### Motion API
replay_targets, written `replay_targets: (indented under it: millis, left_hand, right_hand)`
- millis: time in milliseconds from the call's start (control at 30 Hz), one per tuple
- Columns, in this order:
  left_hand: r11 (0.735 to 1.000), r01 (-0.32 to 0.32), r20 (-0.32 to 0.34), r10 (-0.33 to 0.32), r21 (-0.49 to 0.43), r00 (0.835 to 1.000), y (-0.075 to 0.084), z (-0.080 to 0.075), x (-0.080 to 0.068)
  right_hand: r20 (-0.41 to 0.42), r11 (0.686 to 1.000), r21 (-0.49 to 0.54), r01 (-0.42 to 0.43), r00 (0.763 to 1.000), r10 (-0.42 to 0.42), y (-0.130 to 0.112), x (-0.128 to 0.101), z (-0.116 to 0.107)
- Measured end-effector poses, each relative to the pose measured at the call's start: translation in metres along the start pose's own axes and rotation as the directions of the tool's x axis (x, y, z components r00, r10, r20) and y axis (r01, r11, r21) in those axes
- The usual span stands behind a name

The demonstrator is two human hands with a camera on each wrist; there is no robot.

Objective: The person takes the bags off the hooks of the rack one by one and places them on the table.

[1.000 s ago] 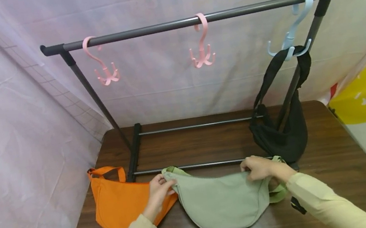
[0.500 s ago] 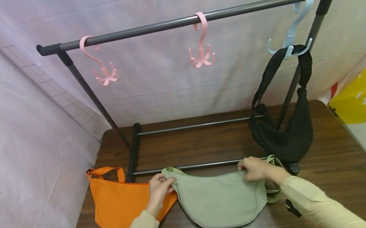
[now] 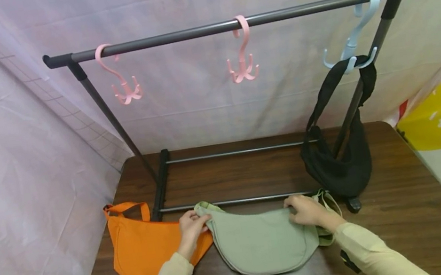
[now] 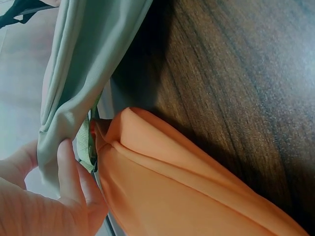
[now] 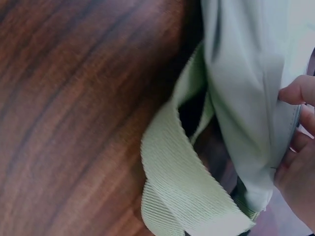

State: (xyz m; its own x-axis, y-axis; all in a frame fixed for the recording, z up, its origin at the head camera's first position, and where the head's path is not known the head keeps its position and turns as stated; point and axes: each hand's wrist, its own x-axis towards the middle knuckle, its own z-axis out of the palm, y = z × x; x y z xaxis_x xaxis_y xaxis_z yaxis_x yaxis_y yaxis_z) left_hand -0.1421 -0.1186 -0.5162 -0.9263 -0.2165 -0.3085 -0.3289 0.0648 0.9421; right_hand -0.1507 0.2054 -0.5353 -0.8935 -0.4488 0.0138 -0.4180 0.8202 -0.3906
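Observation:
A sage-green crescent bag [image 3: 262, 243] lies on the dark wooden table [image 3: 406, 205]. My left hand [image 3: 191, 229] pinches its left top corner [image 4: 54, 147], right beside an orange bag [image 3: 142, 246] [image 4: 187, 187]. My right hand [image 3: 306, 211] grips the right part of the bag's top edge [image 5: 266, 147], where the pale green webbing strap [image 5: 182, 187] folds onto the table. The strap end also shows behind my right hand [image 3: 327, 200].
A dark garment rack [image 3: 229, 24] stands at the back of the table, its lower bar [image 3: 234, 200] just behind the bags. Two pink hooks [image 3: 244, 65] and a blue hook [image 3: 354, 48] hang from it; a black bag [image 3: 341, 162] hangs on the blue one. Fabric walls surround.
My right hand has slid left along the green bag's top edge, bunching the bag narrower. The left hand has stayed put. The black bag swings slightly.

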Motion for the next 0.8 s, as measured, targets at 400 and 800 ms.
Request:
replay_targets:
  millis: [400,800]
  left_hand:
    - [0.995,-0.032,-0.032,0.035,0.09,0.999,-0.003,-0.001,0.001]
    - [0.99,-0.03,-0.032,0.035,0.135,0.999,-0.001,-0.004,0.001]
  right_hand:
    - [-0.126,0.996,-0.074,0.046,0.991,-0.055,0.001,-0.005,0.014]
    - [-0.142,0.995,-0.064,0.075,0.986,-0.083,-0.004,-0.009,0.002]
